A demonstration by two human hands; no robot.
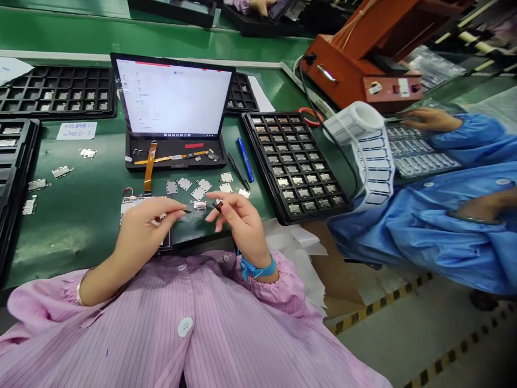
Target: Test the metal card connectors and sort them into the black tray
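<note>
My left hand (147,223) is closed in a pinch above a circuit board (128,205), with a small dark sliver (187,211) at its fingertips; what it is I cannot make out. Between the thumb and index finger of my right hand (244,218) is a small black and metallic component (218,204). An orange ribbon cable (150,168) runs from the board up to the black tray below a lit tablet screen (175,97). Beside my fingers lie a silvery module (199,206) and several flat metal plates (184,184).
Tweezers (238,171) and a blue pen (245,159) lie beside a black compartment tray (297,167) of modules. More trays (81,89) stand at left. At right are a label roll (355,123), an orange machine (359,75) and a co-worker in blue (428,221).
</note>
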